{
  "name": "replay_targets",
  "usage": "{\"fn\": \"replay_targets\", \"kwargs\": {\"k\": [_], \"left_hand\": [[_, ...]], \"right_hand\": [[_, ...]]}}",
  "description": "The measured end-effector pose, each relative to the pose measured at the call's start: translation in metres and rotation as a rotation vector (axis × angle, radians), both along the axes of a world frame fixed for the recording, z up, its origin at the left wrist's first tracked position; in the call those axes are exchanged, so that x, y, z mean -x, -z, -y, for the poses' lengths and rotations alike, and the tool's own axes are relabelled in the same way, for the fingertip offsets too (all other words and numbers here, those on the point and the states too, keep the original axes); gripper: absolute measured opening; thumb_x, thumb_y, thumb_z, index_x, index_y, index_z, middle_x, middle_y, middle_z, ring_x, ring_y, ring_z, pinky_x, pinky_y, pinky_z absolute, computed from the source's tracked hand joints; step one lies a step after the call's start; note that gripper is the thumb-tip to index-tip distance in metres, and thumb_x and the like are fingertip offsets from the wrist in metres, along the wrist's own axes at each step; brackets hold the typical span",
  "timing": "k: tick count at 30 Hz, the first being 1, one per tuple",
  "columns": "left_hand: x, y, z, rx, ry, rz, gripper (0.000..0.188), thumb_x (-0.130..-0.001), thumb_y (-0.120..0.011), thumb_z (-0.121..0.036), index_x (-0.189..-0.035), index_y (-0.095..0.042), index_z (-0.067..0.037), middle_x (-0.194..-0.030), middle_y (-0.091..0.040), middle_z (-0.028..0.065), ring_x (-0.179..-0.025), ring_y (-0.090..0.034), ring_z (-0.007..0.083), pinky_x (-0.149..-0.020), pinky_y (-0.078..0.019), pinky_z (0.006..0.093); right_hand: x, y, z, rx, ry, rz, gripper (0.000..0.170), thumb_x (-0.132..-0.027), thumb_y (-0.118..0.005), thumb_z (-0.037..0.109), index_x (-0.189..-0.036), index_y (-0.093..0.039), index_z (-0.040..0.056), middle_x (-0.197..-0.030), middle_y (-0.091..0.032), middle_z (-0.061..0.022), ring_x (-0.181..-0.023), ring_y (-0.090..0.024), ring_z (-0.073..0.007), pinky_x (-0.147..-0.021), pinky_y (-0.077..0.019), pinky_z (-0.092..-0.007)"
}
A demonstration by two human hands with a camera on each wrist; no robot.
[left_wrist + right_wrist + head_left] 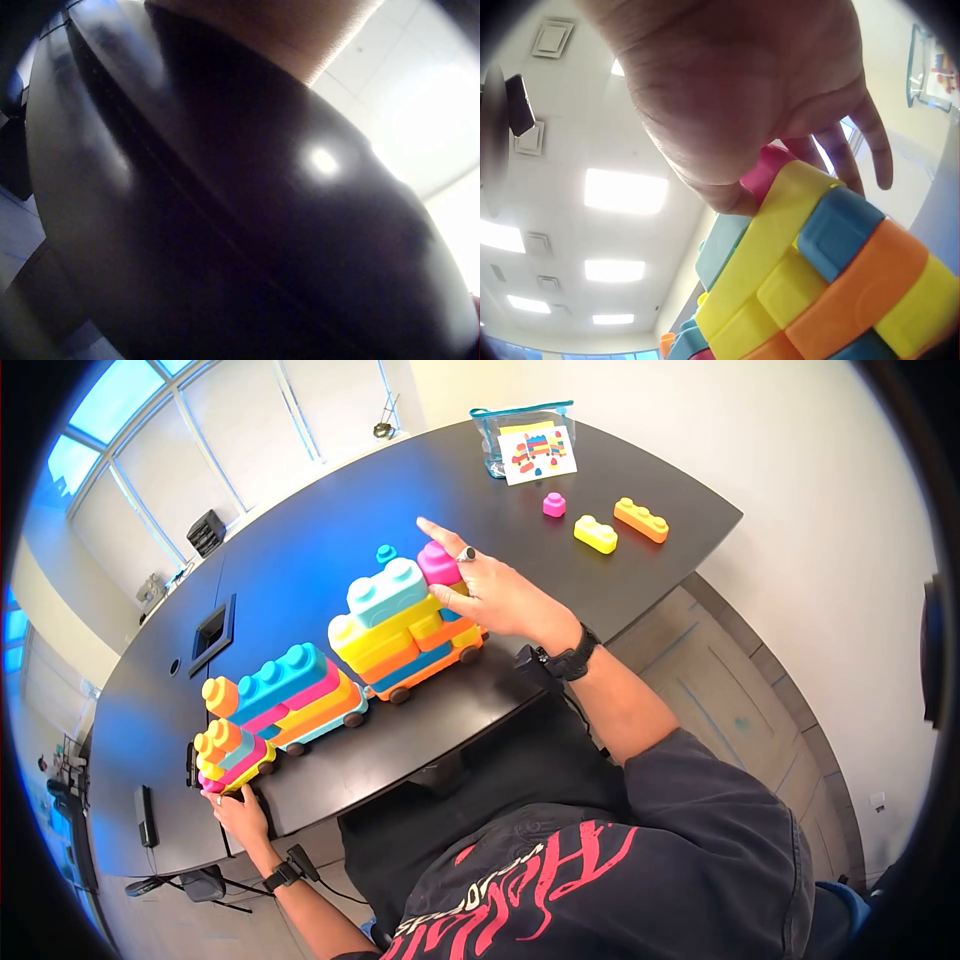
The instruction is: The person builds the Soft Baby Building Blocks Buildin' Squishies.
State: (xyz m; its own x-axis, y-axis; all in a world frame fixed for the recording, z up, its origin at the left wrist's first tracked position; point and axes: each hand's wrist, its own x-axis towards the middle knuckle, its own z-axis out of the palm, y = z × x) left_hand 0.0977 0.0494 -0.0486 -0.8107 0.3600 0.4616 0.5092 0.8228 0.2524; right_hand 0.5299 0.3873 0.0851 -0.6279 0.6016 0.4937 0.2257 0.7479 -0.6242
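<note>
A train of toy building blocks stands on the dark table, in three linked cars on wheels. My right hand (500,595) is over the tall rear car (400,650). Its thumb and fingers pinch a magenta block (438,563) at the top corner, beside a pale blue block (386,592). In the right wrist view the thumb presses that magenta block (765,174) from one side, fingers behind. My left hand (243,820) touches the low front car (235,757) with its fingers extended. Between these stands the middle car (290,695), topped by a blue block.
A small teal block (386,553) lies behind the rear car. Further right are magenta (554,505), yellow (596,534) and orange (641,520) blocks. A clear zip bag (490,435) with a picture card (540,455) stands at the back. A recessed socket box (212,632) sits in the tabletop.
</note>
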Motion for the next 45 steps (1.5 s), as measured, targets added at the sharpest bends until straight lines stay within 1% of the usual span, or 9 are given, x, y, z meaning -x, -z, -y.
{"fn": "replay_targets", "kwargs": {"k": [9, 13, 15, 17, 19, 24, 27, 31, 45], "left_hand": [[0.007, 0.003, -0.001, 0.091, -0.051, 0.015, 0.092, -0.093, -0.061, -0.041, -0.153, -0.018, 0.014, -0.153, -0.036, 0.0329, -0.13, -0.046, 0.0472, -0.11, -0.0385, 0.0517], [-0.001, -0.004, -0.003, 0.053, -0.092, 0.06, 0.096, -0.092, -0.062, -0.044, -0.154, -0.014, 0.014, -0.145, -0.045, 0.0328, -0.129, -0.047, 0.0475, -0.108, -0.0397, 0.0526], [0.001, -0.001, -0.003, 0.05, -0.101, 0.071, 0.097, -0.092, -0.062, -0.044, -0.154, -0.014, 0.013, -0.143, -0.047, 0.0324, -0.129, -0.047, 0.0473, -0.108, -0.0399, 0.0526], [0.004, 0.002, 0.0, 0.036, -0.059, 0.017, 0.097, -0.093, -0.062, -0.044, -0.154, -0.013, 0.013, -0.146, -0.045, 0.0325, -0.13, -0.046, 0.0475, -0.109, -0.0386, 0.0525], [0.004, 0.003, 0.002, 0.045, -0.065, 0.011, 0.096, -0.093, -0.062, -0.043, -0.154, -0.014, 0.013, -0.147, -0.043, 0.0327, -0.131, -0.046, 0.0475, -0.11, -0.0379, 0.0524], [-0.006, -0.005, 0.001, 0.052, -0.046, 0.042, 0.09, -0.094, -0.062, -0.036, -0.154, -0.015, 0.013, -0.152, -0.036, 0.0331, -0.133, -0.043, 0.048, -0.114, -0.0332, 0.0516], [0.012, 0.008, 0.013, 0.042, 0.034, 0.008, 0.087, -0.094, -0.061, -0.033, -0.154, -0.016, 0.013, -0.153, -0.035, 0.0332, -0.133, -0.042, 0.0485, -0.115, -0.0313, 0.0509], [-0.005, -0.001, 0.007, 0.008, 0.032, 0.03, 0.081, -0.096, -0.06, -0.026, -0.154, -0.018, 0.012, -0.154, -0.033, 0.0337, -0.139, -0.036, 0.0478, -0.117, -0.0268, 0.0498], [0.019, 0.02, 0.023, 0.005, 0.095, -0.088, 0.079, -0.097, -0.062, -0.022, -0.155, -0.018, 0.01, -0.152, -0.037, 0.032, -0.134, -0.041, 0.0475, -0.112, -0.0318, 0.0504]], "right_hand": [[-0.003, 0.019, 0.005, 0.137, 0.132, 0.286, 0.099, -0.093, -0.07, 0.034, -0.158, -0.003, -0.0002, -0.128, -0.061, -0.0279, -0.11, -0.064, -0.0423, -0.093, -0.0531, -0.0449], [-0.028, 0.034, -0.035, 0.116, -0.101, 0.283, 0.102, -0.086, -0.078, 0.034, -0.158, -0.015, -0.001, -0.135, -0.06, -0.0235, -0.101, -0.069, -0.0323, -0.088, -0.0554, -0.0393], [-0.055, 0.018, -0.072, 0.123, 0.076, 0.171, 0.093, -0.084, -0.081, 0.034, -0.155, -0.032, 0.0014, -0.133, -0.062, -0.019, -0.099, -0.067, -0.0256, -0.089, -0.0547, -0.0372], [-0.079, 0.041, -0.159, -0.252, 0.322, 0.06, 0.043, -0.093, -0.068, 0.035, -0.124, -0.068, 0.006, -0.123, -0.068, -0.0154, -0.099, -0.069, -0.0296, -0.088, -0.0545, -0.0396], [-0.101, 0.028, -0.201, -0.057, 0.618, 0.139, 0.052, -0.096, -0.041, 0.044, -0.096, -0.073, 0.0028, -0.1, -0.072, -0.0215, -0.095, -0.068, -0.0409, -0.089, -0.0526, -0.0473], [-0.123, 0.038, -0.272, 0.106, 0.702, 0.435, 0.056, -0.098, -0.034, 0.046, -0.111, -0.07, 0.0049, -0.116, -0.071, -0.0186, -0.111, -0.065, -0.0388, -0.095, -0.0493, -0.0503], [-0.116, 0.057, -0.299, 0.143, 0.649, 0.519, 0.053, -0.099, -0.037, 0.047, -0.119, -0.067, 0.0084, -0.127, -0.067, -0.0155, -0.119, -0.062, -0.0361, -0.097, -0.0487, -0.0502], [-0.109, 0.078, -0.342, 0.067, 0.486, 0.647, 0.032, -0.089, -0.068, 0.032, -0.113, -0.069, 0.0103, -0.114, -0.071, -0.014, -0.108, -0.067, -0.0314, -0.091, -0.0528, -0.0429], [-0.168, 0.024, -0.241, 0.024, 0.591, 0.389, 0.026, -0.089, -0.07, 0.025, -0.101, -0.072, 0.0024, -0.096, -0.074, -0.0165, -0.088, -0.071, -0.0302, -0.082, -0.0558, -0.0395]]}}
